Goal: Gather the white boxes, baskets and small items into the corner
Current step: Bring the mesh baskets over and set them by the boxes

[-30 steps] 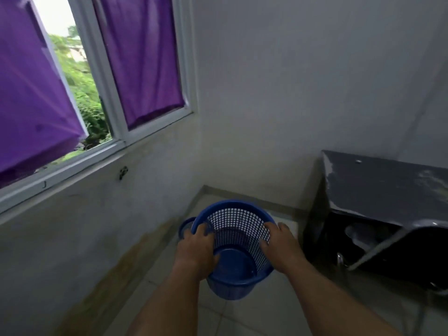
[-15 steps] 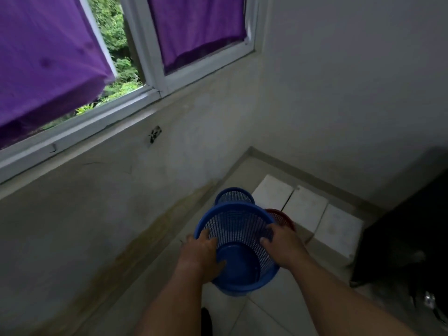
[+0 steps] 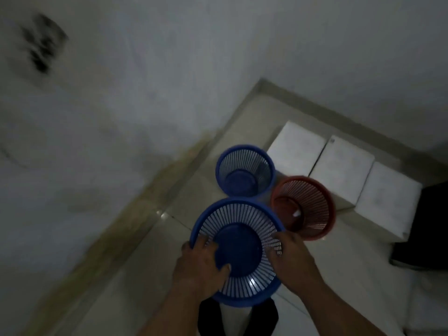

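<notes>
Pale tiled floor (image 3: 126, 282) meeting grey walls at a corner, with three white boxes (image 3: 339, 170) along the far wall, a small blue basket (image 3: 244, 171) and red basket (image 3: 303, 206) beside them, and left hand (image 3: 198, 267) and right hand (image 3: 291, 258) clasping the large blue basket's (image 3: 238, 248) rim just nearer.

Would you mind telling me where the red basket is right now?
In the head view, the red basket stands on the floor right of centre, beside the smaller blue basket and in front of the white boxes.
</notes>
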The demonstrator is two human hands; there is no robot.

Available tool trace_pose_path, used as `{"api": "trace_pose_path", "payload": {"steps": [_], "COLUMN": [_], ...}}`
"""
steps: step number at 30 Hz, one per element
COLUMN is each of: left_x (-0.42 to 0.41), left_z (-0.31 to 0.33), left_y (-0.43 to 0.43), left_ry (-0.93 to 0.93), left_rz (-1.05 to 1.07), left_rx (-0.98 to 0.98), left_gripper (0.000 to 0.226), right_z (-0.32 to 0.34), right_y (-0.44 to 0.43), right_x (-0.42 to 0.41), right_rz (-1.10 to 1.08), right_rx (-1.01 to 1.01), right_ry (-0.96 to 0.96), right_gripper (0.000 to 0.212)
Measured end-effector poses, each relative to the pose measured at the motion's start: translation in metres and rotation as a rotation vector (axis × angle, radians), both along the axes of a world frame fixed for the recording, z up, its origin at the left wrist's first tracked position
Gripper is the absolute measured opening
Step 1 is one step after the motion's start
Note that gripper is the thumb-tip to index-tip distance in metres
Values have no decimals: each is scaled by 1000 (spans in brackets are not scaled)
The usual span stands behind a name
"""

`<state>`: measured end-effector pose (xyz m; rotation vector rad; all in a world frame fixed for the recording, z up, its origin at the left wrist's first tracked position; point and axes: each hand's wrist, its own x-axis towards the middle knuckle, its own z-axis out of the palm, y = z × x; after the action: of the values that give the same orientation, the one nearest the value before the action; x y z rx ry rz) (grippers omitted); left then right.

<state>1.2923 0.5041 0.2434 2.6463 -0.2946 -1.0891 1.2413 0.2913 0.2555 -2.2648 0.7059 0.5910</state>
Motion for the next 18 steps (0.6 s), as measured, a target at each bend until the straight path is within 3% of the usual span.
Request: {"api": "trace_pose_path", "payload": {"steps": [9,18], "left_x": [14,20], "left_z": [-149,-204], "left_y": [-15,-32], "left_ry": [76,148], "left_rz": [53,19], "left_rx": [2,9], "left_gripper": [73,79], "right_z": [-138,-190], "right_y": [-8,-21], "right_x": [10,24], "right_rz": [-14,0], "right_rx": [-16,-32], "right_ry": [23,58], "right_gripper": [46,48]}}
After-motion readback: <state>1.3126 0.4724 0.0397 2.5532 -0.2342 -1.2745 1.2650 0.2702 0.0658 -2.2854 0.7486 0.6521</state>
